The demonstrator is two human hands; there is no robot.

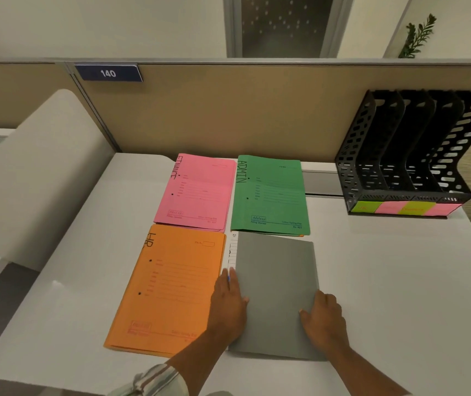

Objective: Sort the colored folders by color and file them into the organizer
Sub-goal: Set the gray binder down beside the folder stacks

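Note:
Four folders lie flat on the white desk [385, 281] in a two-by-two block: a pink folder [197, 192] marked FINANCE at the back left, a green folder [271, 195] marked ADMIN at the back right, an orange folder [171, 290] marked HR at the front left, and a grey folder [277, 292] at the front right. My left hand [230, 301] lies with straight fingers on the grey folder's left edge. My right hand [324, 315] rests on its right edge, fingers on top. The black organizer [411, 155] stands at the back right, its slots dark.
Green and pink sticky labels [405, 208] line the organizer's front lip. A tan partition [228, 115] with a blue "140" plate [108, 73] runs behind the desk. A curved white divider [37, 178] stands at the left.

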